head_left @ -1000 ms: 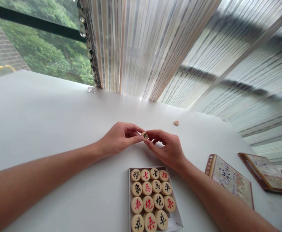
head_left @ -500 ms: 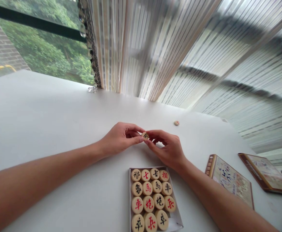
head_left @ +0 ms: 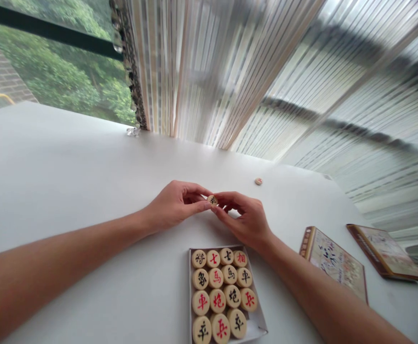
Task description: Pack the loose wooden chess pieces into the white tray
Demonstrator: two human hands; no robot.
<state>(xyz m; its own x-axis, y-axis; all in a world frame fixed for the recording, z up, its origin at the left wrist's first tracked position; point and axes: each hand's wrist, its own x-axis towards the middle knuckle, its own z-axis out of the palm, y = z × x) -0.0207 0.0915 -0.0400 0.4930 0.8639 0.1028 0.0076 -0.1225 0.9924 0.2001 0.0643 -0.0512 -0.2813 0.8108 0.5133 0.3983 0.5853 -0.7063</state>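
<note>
Between the fingertips of my left hand [head_left: 178, 205] and my right hand [head_left: 243, 215], a round Chinese chess piece [head_left: 213, 200] with a black character is pinched, its face turned toward me. Both hands are closed on it, just above the white table. Nearer to me lies a shallow white box [head_left: 191, 286] filled with rows of wooden pieces marked in red or black. Its near right corner has a gap with no piece on top. A single piece with a red mark [head_left: 258, 181] lies on the table beyond my right hand.
To the right, a Chinese chess box lid [head_left: 338, 263] lies partly behind my right forearm, with a second similar box [head_left: 388, 253] beside it. String curtains [head_left: 209, 71] hang along the table's far edge. Clear crystal beads [head_left: 133, 131] rest at the curtain's foot.
The whole view has shifted slightly, so everything sits a little further left. Both hands keep the same pinch on the chess piece.
</note>
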